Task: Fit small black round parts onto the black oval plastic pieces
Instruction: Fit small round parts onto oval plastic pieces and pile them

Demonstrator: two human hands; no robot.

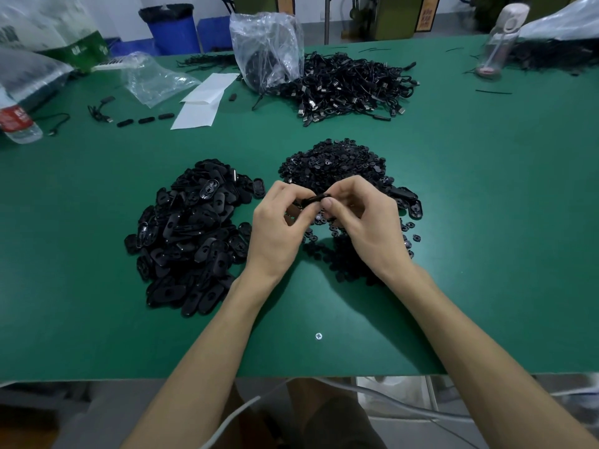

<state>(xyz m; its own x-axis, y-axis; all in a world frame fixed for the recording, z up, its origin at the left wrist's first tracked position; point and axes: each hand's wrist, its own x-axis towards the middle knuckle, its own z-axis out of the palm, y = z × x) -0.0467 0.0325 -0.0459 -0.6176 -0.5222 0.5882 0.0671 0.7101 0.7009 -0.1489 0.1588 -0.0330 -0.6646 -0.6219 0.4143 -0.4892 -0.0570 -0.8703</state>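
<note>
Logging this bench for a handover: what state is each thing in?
Left hand: pinches the black oval plastic piece.
Right hand: pinches the same piece.
Black oval plastic pieces, left heap: loose, unsorted.
Small black round parts, right heap: loose.
Clear plastic bag: standing, crumpled.
Clear bottle with pink lid: upright.

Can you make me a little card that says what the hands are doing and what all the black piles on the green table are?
left hand: pinches the held black piece
right hand: pinches the same piece
pile on the left: oval plastic pieces
pile under and behind the hands: small round parts
far pile: black cables
table: green
</note>
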